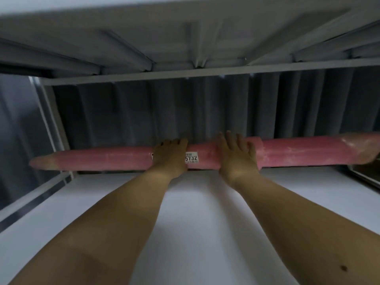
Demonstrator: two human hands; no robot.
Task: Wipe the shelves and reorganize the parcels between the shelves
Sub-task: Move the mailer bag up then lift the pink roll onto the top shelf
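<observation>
Pink parcel (205, 157) — long, tube-shaped, wrapped in film, tapering at both ends — lies at the back of the white shelf (189, 212), close against the grey curtain (185, 112). Long axis runs left to right, square across the line of both forearms. Its ends overhang the shelf on either side; the right end reaches the frame edge.

Left hand (169, 159) sits on the tube near its middle, fingers curled over the top, just left of the white label (191, 158) reading 5732. Right hand (238, 156) rests just right of the label, fingers spread and bent over the top of the roll, thumb side toward the label. Both appear to hold it; how firmly, cannot tell.

Hands are close together, both near the tube's centre, so neither is clearly nearer — the parcel lies straight ahead at full reach. Underside of the upper shelf (185, 42) hangs low overhead.

Judgement: parcel is either being seated at the back or about to be drawn forward. With so narrow a grip on so long a piece, the ends could swing and catch the frame uprights (51, 112).
</observation>
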